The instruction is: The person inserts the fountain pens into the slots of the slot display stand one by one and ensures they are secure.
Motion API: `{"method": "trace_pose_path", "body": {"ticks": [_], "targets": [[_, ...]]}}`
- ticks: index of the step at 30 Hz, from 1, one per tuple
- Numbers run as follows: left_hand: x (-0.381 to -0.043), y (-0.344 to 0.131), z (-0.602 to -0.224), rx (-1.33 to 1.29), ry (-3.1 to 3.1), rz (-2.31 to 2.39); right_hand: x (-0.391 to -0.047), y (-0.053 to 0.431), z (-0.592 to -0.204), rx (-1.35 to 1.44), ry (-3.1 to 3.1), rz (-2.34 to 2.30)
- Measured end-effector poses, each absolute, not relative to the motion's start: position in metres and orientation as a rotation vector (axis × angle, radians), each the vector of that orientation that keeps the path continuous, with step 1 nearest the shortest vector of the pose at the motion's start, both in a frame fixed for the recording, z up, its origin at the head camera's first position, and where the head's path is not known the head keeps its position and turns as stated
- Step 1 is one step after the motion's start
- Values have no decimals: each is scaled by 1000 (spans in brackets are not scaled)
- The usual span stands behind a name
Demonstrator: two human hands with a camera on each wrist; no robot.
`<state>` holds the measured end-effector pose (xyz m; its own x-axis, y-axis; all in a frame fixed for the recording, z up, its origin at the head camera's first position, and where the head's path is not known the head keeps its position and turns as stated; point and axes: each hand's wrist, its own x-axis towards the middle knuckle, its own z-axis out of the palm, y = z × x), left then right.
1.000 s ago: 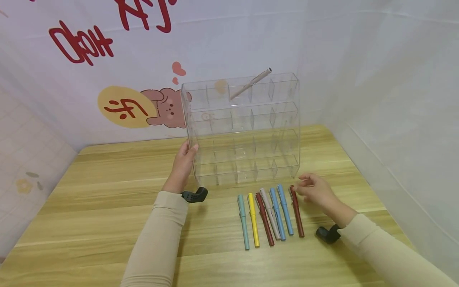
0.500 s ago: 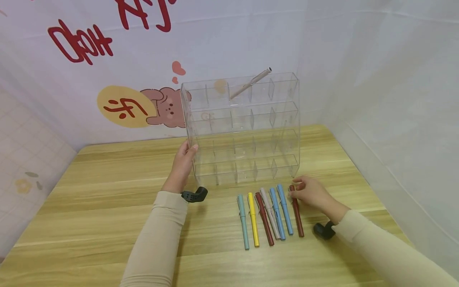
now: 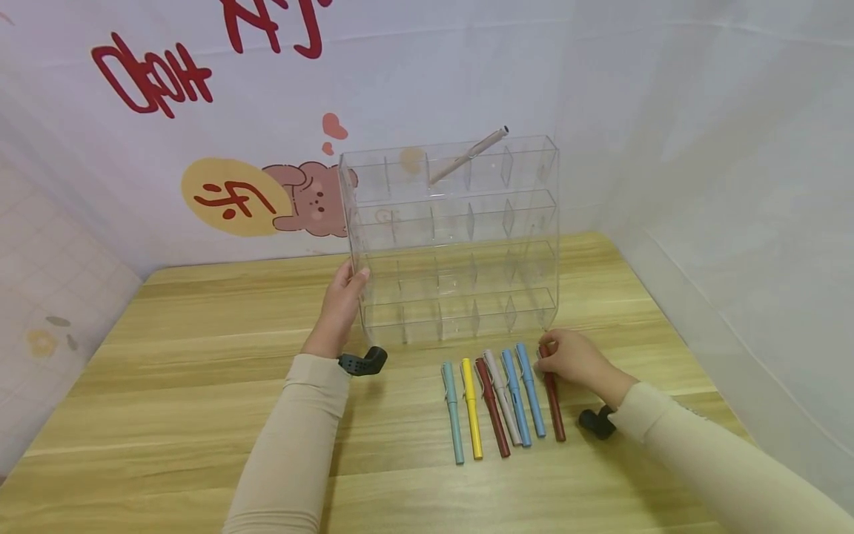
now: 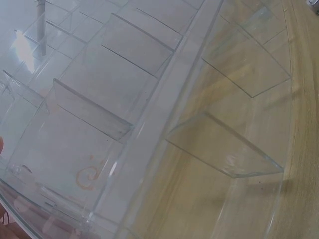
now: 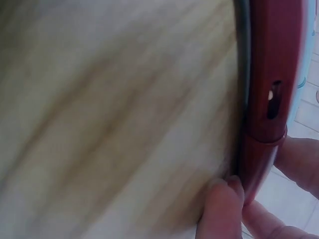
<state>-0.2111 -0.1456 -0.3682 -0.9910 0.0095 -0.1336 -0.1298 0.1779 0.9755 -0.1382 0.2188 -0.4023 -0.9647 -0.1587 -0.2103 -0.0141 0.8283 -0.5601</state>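
My left hand grips the left side of a clear acrylic display rack, which stands upright with several divided tiers. In the left wrist view the rack's dividers fill most of the picture, and only bits of fingers show at the left edge. Near the rack's right front corner, my right hand pinches the cap end of a dark red pen. The right wrist view has this pen between thumb and fingers, its small slot window showing. A beige pen leans in the top tier.
Left of the pinched pen lie a teal pen, a yellow pen, another dark red pen, a grey pen and two blue pens. A printed white curtain hangs behind the wooden table.
My right hand has moved left onto the dark red pen's cap, its fingers closing around it. My left hand stays on the rack's side, and the other pens lie as before.
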Motion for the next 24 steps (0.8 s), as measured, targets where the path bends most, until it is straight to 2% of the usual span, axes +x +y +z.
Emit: {"method": "trace_pose_path", "body": {"ticks": [24], "targets": [[-212,-142,-364,-134,2340,1943,-147,231,-402,-16,2634,-1044]]}}
